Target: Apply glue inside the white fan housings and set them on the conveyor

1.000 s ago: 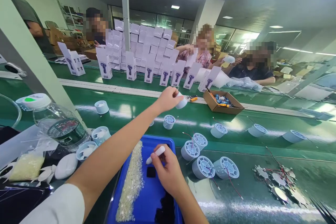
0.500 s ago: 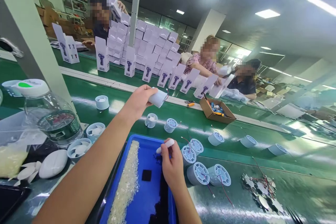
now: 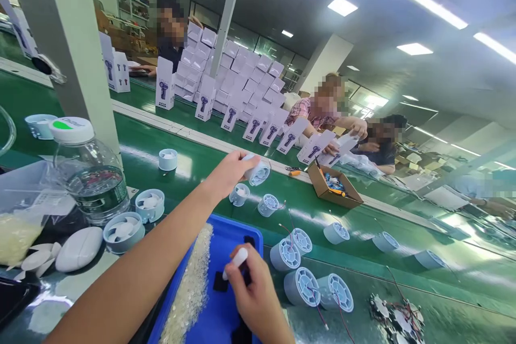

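Note:
My left hand (image 3: 230, 176) is closed round a pale blue cylindrical fan housing (image 3: 259, 173), held above the green belt with its ribbed end turned partly toward me. In my right hand (image 3: 258, 290) is a white pen-like tool (image 3: 239, 258), gripped between thumb and fingers over the blue tray (image 3: 258, 230). The tool's lower end is close to a black square pad (image 3: 220, 281); whether it touches cannot be seen. Along the tray's left side lies a heap of small translucent pieces (image 3: 189, 295). Dark bits (image 3: 241, 333) lie at its right, partly hidden by my hand.
Several ribbed housings with wires (image 3: 302, 286) stand right of the tray. Fan housings (image 3: 123, 232), a white mouse (image 3: 79, 250) and a water bottle (image 3: 94, 188) are at left. Across the belt (image 3: 201, 164) are upright white boxes (image 3: 204, 99), a cardboard box (image 3: 334, 188) and co-workers.
The housing in my left hand has turned so its ribbed end shows. My right hand has brought the white tool nearer, toward the black pad. A co-worker's raised box is no longer visible.

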A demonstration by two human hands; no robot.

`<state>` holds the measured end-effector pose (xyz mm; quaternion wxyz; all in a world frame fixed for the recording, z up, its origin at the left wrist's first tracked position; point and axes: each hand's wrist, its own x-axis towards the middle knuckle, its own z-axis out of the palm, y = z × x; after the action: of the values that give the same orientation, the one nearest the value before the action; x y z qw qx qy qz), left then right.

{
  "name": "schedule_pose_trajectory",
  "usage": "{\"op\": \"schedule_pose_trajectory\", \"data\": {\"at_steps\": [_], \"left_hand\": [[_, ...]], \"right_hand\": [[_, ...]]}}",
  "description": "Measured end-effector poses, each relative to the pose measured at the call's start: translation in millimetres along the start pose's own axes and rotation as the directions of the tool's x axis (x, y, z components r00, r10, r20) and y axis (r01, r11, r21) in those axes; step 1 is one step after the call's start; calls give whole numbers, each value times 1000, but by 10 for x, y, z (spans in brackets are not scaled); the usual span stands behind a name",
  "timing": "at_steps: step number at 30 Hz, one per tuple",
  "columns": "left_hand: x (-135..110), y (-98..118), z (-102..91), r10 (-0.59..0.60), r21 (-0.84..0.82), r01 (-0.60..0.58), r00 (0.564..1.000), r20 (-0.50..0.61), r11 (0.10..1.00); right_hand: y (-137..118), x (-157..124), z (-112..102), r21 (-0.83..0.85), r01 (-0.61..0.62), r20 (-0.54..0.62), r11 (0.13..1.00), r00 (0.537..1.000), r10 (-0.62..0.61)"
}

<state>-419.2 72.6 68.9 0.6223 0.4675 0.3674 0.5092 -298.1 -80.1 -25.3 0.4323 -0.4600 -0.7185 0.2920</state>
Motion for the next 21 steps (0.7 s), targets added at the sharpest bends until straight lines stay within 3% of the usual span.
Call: {"op": "schedule_pose_trajectory", "data": {"at_steps": [1,3,6,8,11,21], "left_hand": [[4,-26,9,-20,28,19,1000,9,999],[5,-70,35,-66,87,65,998,11,994],[3,-118,91,-121,147,116,992,24,982],[3,-147,134,-148,174,137,988,53,975],[3,-198,195,-164,233,137,981,100,963],[-96,-197,340,-130,288,83,980,150,954]], "right_hand": [[-7,-14,0,34,0,-11,999,1000,1],[-8,-17,-18,147,22,-182,989,983,5],[13,25,-115,290,105,-518,951,853,64],[32,56,-202,326,102,-622,940,771,132],[55,92,-295,371,48,-655,927,721,225],[23,127,-319,384,32,-642,923,728,242]]}}
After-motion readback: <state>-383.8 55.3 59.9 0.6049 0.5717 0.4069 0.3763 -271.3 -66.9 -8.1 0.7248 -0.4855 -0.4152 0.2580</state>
